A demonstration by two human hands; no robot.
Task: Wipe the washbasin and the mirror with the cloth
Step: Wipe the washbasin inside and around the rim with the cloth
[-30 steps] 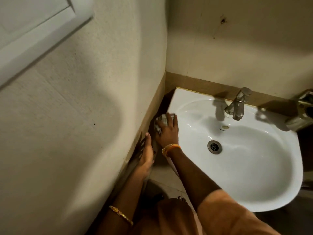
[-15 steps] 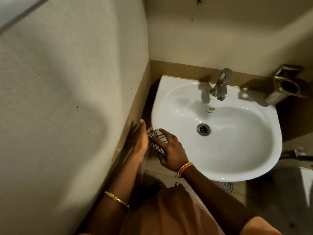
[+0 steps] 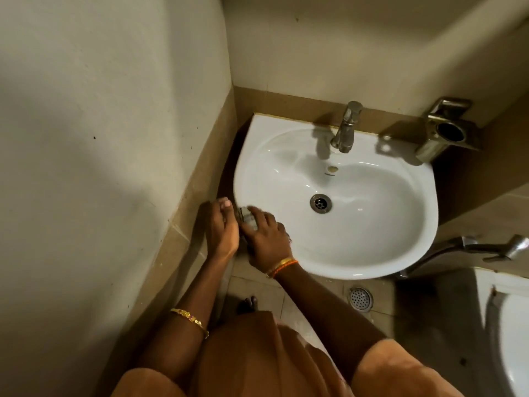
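1. Head view, looking down into a bathroom corner: the white washbasin [image 3: 372, 224] fills the centre and right of the frame, fixed against a tan tiled band on the wall.
2. The right hand [image 3: 264, 240] lies at the basin's lower-left rim, fingers spread fairly flat over the checked cloth [image 3: 246, 217] and pressing it against the rim. Only a small patch of cloth shows past the fingertips, blurred.
3. The left hand [image 3: 221, 224] sits just left of the right one, between the basin edge and the tiled wall, fingers loosely curled. Whether it grips part of the cloth I cannot tell.
4. An orange thread band [image 3: 282, 266] circles the right wrist; a gold bracelet [image 3: 190, 320] sits on the left forearm, lower centre-left.
5. The metal tap [image 3: 345, 128] stands at the basin's back edge, upper centre, with the drain [image 3: 320, 202] below it in the bowl.
6. A metal holder [image 3: 446, 130] is mounted on the wall at upper right.
7. A round floor drain [image 3: 360, 298] shows under the basin's front edge.
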